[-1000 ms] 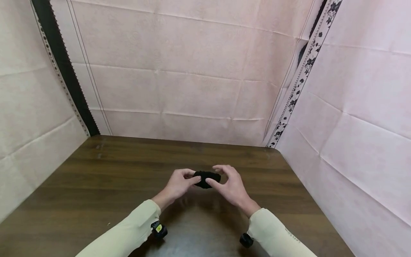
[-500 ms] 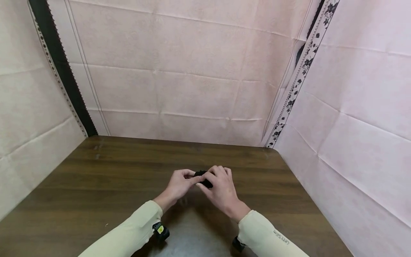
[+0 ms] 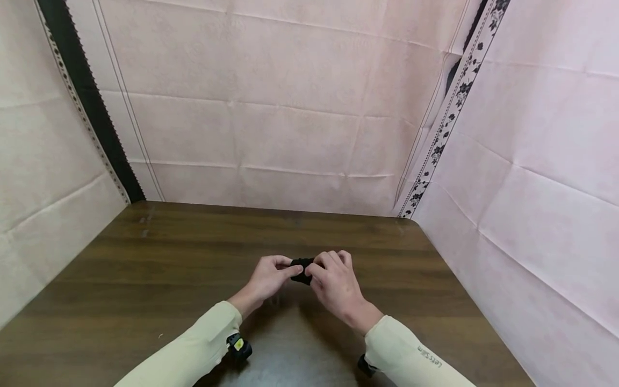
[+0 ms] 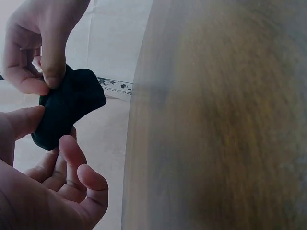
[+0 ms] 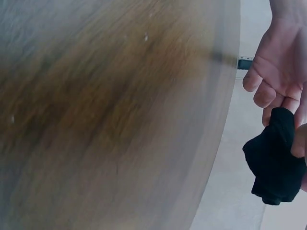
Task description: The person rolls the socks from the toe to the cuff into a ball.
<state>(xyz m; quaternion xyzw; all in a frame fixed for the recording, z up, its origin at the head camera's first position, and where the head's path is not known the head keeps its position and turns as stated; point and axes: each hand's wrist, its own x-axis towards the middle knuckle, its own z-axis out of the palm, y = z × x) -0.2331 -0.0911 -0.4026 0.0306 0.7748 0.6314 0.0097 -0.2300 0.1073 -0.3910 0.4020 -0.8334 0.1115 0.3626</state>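
nearest, cream sleeves (image 3: 193, 349) lead to both hands meeting above the wooden table (image 3: 145, 290). left hand (image 3: 268, 277) pinches one end of a small black cloth bundle (image 3: 303, 269) between thumb and forefinger; right hand (image 3: 336, 282) grips its other end, fingers curled round. beyond, pink creased sheets (image 3: 271, 107) hang as walls.

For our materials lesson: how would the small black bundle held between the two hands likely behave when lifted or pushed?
The black bundle looks like soft cloth with rumpled, rounded edges, so probably floppy rather than stiff. The left hand and right hand hold it with fingertips alone, suggesting it is light. It would likely slump, not roll.
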